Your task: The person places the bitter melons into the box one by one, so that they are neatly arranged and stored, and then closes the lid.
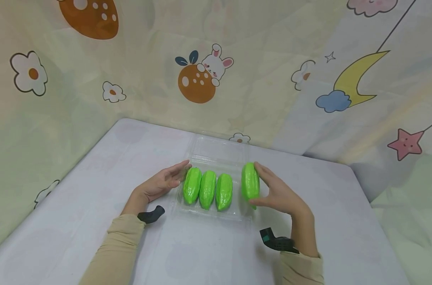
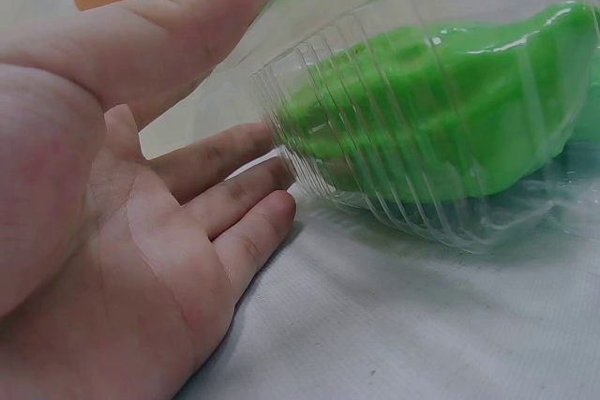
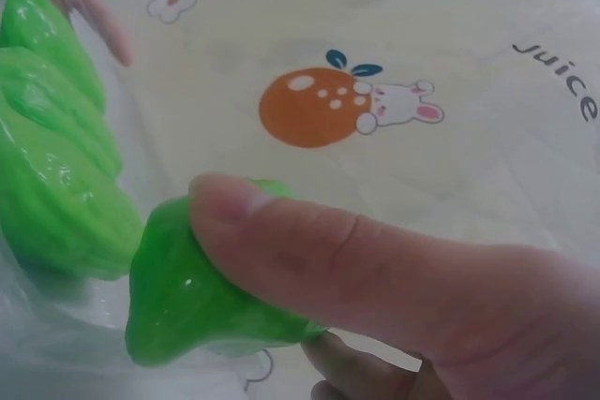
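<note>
A clear plastic clamshell box (image 1: 216, 215) lies on the table with its lid (image 1: 219, 150) folded back. Inside, on the left and middle, three glossy bright green ridged fruits (image 1: 208, 190) lie side by side. My right hand (image 1: 281, 194) grips a fourth such green ridged fruit (image 1: 250, 182) between thumb and fingers, at the right edge of the box. In the right wrist view the thumb presses across this fruit (image 3: 173, 297). My left hand (image 1: 162, 183) is beside the box's left wall (image 2: 375, 119), its extended fingers touching the plastic, thumb raised.
A white cloth covers the table (image 1: 208, 253). Behind it hangs a pale curtain (image 1: 265, 79) printed with rabbits, fruit, flowers and a moon. Dark wrist devices (image 1: 280, 242) sit on both wrists, below beige sleeves (image 1: 110, 253).
</note>
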`<state>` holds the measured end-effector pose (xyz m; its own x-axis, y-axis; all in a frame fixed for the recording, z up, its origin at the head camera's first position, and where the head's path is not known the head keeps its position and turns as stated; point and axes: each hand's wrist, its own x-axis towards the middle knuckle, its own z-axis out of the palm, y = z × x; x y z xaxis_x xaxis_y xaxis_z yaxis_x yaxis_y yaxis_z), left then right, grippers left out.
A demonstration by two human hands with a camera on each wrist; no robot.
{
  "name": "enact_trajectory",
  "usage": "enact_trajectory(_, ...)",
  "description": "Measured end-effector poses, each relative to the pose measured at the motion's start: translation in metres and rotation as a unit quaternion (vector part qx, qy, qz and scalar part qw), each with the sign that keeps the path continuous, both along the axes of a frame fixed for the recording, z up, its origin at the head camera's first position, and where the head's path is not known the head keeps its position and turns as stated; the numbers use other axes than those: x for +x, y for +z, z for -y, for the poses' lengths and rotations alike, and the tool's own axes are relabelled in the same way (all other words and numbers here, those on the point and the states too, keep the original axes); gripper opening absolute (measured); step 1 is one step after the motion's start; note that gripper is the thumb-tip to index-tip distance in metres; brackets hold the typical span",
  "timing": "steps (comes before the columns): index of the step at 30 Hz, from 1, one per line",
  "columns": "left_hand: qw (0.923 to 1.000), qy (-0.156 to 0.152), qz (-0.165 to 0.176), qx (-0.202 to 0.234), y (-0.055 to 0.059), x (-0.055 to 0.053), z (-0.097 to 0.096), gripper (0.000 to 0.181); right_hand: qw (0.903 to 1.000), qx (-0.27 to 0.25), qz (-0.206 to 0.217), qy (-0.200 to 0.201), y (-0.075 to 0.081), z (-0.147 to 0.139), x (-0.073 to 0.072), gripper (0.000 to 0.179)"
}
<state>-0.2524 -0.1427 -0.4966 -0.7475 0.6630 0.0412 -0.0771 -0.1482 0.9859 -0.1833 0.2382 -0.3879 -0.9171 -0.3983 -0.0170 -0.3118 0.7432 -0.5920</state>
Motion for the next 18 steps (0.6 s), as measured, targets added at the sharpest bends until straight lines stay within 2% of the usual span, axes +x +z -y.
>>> enact_trajectory(9,1.0,-0.001,-0.001,0.004,0.001,0.0,0.0,0.073,1.0,-0.001,0.006,0.007,-0.01,0.016,-0.006,0.11)
enact_trajectory(18,1.0,-0.003,0.001,0.005,0.003,0.0,0.0,0.075,0.9995,0.027,0.012,0.004,-0.016,0.026,-0.007,0.109)
